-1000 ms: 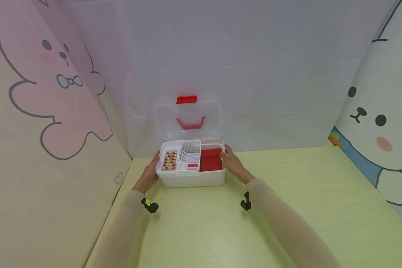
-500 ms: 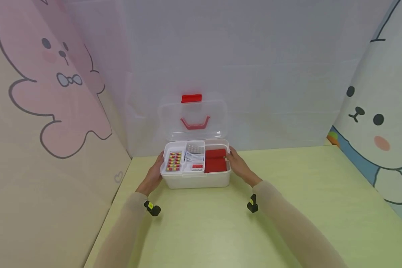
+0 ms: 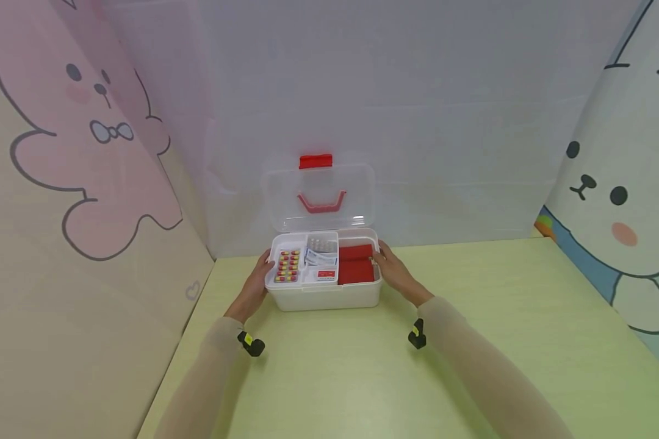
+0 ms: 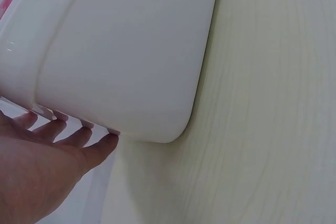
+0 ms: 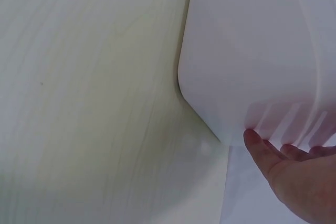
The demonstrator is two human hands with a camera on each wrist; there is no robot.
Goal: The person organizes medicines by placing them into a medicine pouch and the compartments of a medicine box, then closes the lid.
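Observation:
A white first-aid box (image 3: 326,298) stands on the table with its clear lid (image 3: 318,183) raised behind it. My left hand (image 3: 254,285) holds its left side, thumb at the rim; in the left wrist view the left fingertips (image 4: 107,141) touch the wall. On the opposite side my right hand (image 3: 396,275) holds the box, thumb over the rim and right fingertips (image 5: 252,137) against the wall. Inside, a white tray carries a capsule blister pack (image 3: 287,266), a pale tablet blister (image 3: 322,245), white packets (image 3: 320,258) and a red-and-white label (image 3: 326,275). Red fabric-like items (image 3: 356,271) lie at right.
The pale yellow-green table (image 3: 329,378) meets a white back sheet (image 3: 445,152). A cartoon-printed side panel (image 3: 126,183) borders the left, and another panel (image 3: 604,244) the right. A red latch (image 3: 315,161) and red handle (image 3: 322,203) sit on the lid.
The box has shifted a little to the right in the head view, with both hands staying on its sides. Over the last half second the movement is very slight.

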